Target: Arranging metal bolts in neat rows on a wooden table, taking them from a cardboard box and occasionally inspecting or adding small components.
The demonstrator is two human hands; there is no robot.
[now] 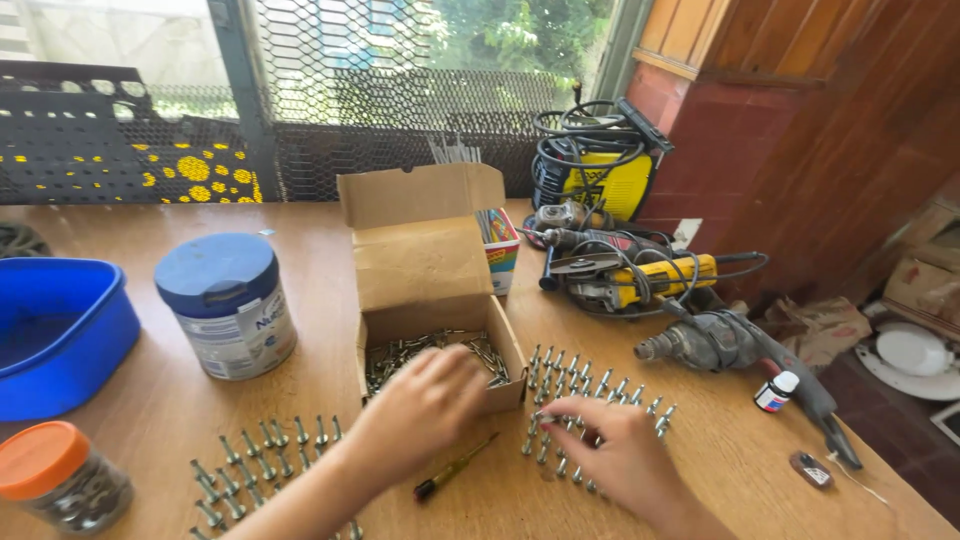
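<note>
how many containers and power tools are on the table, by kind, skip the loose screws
cardboard box: 1
blue-lidded tin: 1
orange-lidded jar: 1
blue tub: 1
grey drill: 1
yellow angle grinder: 1
small bottle: 1
total: 7

The left hand reaches into the cardboard box; the right hand rests on the standing screws.

Beyond the hands we see a wooden table running back to a window covered in wire mesh, daylight and green foliage showing through. To their right stands a wall of red brick and wooden panelling, clutter below.
</note>
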